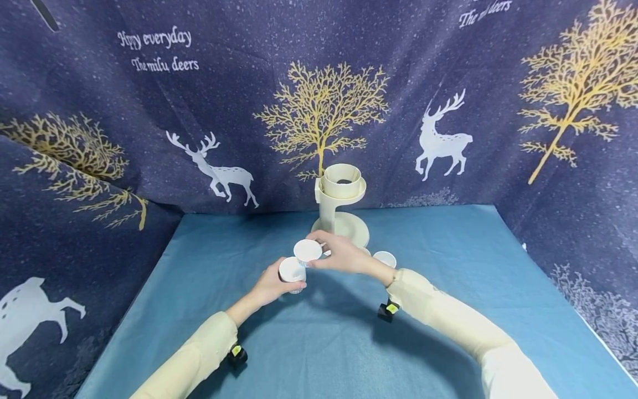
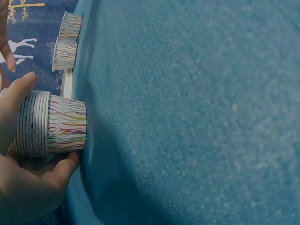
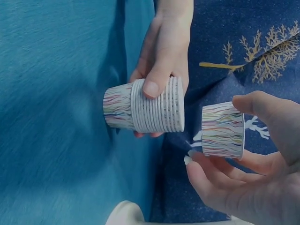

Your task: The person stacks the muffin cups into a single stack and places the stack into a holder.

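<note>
My left hand (image 1: 271, 285) grips a stack of nested paper cups (image 2: 68, 124), white with wavy coloured lines, its thumb across the stacked rims. The stack is held close over the blue cloth. A single paper cup (image 3: 222, 130) of the same pattern is pinched by my right hand (image 1: 341, 255), thumb on one side and fingers on the other. In the head view this cup overlaps the top of the stack; the right wrist view shows a gap between them. Two more paper cups stand beyond, one (image 1: 385, 259) to the right of my right hand, the other partly hidden by it.
Behind the hands stands a cream stand (image 1: 327, 213) with a round base and a ring bearing a hollow cup-shaped piece (image 1: 341, 183). Blue cloth (image 1: 319, 343) covers the table. A dark curtain (image 1: 219, 111) with deer and trees hangs at the back and sides.
</note>
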{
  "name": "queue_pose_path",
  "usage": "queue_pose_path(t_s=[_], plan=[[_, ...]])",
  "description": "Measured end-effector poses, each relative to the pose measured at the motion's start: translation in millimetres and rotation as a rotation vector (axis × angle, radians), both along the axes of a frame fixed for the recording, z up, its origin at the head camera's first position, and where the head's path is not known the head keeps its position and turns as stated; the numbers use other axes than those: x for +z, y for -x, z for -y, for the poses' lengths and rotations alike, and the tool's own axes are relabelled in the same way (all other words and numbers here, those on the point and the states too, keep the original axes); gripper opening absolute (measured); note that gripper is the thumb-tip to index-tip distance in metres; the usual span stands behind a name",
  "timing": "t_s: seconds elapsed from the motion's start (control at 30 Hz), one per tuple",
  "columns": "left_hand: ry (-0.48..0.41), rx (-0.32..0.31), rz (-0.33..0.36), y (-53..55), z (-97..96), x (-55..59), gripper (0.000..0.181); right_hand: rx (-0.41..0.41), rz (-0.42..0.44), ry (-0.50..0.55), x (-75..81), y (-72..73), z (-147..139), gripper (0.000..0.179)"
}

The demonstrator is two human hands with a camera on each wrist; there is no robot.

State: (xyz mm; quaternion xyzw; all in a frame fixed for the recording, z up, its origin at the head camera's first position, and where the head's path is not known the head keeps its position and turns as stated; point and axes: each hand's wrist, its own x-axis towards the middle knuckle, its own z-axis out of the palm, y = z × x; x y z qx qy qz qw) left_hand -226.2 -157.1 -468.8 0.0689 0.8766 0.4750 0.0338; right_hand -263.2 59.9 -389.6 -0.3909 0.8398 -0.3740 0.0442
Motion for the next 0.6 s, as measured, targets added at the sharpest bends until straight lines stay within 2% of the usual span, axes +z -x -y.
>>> queue_pose_path(t_s=[0.17, 0.33, 0.6], plan=[[-0.014, -0.022, 0.018, 0.7, 2.6, -2.8, 0.064, 0.032, -0.029, -0.028, -5.5, 4.2, 10.3, 0.048], [-0.027, -0.034, 0.006, 1.4, 3.5, -4.0, 0.066, 0.06, -0.041, -0.048, -7.5, 6.4, 19.1, 0.045], [-0.042, -0.027, 0.009, 0.7, 2.5, -2.8, 0.074, 0.053, -0.045, -0.091, -3.5, 6.1, 32.9, 0.047]])
